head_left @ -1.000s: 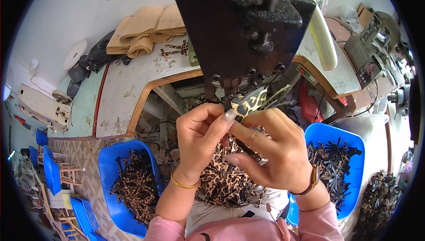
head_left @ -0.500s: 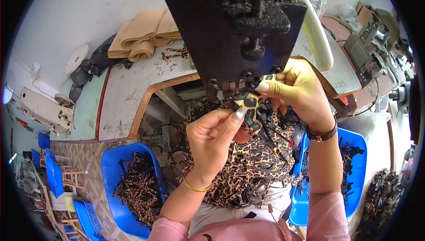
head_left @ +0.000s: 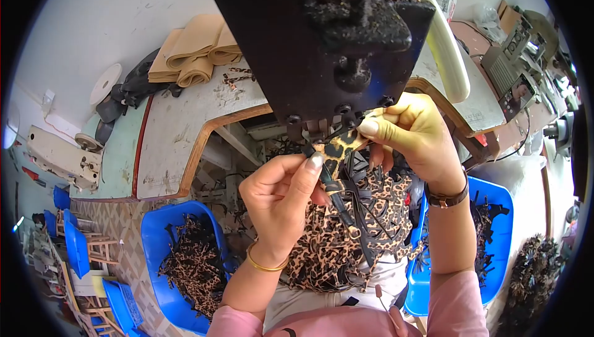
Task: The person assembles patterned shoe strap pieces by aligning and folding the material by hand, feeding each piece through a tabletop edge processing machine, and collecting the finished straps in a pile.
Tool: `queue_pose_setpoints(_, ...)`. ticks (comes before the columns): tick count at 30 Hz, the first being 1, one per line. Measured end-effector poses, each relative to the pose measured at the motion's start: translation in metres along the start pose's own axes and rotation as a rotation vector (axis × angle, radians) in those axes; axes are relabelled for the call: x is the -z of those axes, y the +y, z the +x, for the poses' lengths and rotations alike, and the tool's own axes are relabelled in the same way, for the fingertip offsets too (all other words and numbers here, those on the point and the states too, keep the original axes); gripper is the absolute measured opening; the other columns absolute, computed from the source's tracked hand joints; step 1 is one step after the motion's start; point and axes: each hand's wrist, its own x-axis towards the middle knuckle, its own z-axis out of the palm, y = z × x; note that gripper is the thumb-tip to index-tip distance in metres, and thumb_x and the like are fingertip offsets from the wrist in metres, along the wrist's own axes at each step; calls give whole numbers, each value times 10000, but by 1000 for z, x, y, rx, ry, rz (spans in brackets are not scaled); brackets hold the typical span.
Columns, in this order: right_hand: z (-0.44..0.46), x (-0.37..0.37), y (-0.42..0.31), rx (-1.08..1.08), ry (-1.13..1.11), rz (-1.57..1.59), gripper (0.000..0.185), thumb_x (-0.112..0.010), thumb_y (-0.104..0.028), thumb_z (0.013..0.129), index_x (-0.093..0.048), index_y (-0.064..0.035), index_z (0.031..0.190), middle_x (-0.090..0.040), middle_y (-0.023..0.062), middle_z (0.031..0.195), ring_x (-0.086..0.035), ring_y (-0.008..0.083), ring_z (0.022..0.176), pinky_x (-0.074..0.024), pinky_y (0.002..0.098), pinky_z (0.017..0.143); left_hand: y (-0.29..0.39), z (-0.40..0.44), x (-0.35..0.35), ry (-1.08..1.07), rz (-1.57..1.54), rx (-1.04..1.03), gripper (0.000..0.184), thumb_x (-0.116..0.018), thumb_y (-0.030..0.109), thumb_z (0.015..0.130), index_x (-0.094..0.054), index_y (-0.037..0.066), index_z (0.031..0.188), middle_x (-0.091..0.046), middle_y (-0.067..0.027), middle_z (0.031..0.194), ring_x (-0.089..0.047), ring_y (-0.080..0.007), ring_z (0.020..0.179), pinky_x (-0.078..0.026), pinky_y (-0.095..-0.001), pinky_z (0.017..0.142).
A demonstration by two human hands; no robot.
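Pulling wider: left hand [head_left: 277, 196] has edged away from right hand [head_left: 419, 136] since half a second ago, so more leopard-print piece [head_left: 334, 150] shows between them, seemingly drawn flatter by the grimy black machine head [head_left: 291, 46]. Both pinch it, thumb against fingers. Thin-looking spotted fabric, dark narrow strap [head_left: 341, 209] hanging, tangled pile [head_left: 318, 260] on lap.
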Motion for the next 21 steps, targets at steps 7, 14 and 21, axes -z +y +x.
queue_pose_setpoints(7,-10,-12,7,44,36,-34,143,-643,-107,847,-624,-14,954,-636,2,739,-543,12,538,-424,132,462,-6,15,35,-79,321,-208,112,-643,21,819,-609,-38,730,-518,19,629,-415,-18,549,-299,-162,495)
queue_pose_setpoints(14,-4,-42,16,159,205,74,331,-726,-31,762,-405,-86,706,-507,-53,610,-511,-2,559,-381,135,464,-1,6,50,80,219,-70,122,-570,84,890,-562,13,791,-471,60,622,-349,15,509,-268,-150,446)
queue_pose_setpoints(21,-44,-21,81,62,190,-355,127,-653,-105,840,-552,-40,795,-497,-47,674,-451,23,622,-374,181,549,52,-69,215,631,549,103,248,-517,282,937,-570,98,779,-440,87,575,-270,27,442,-165,-158,384)
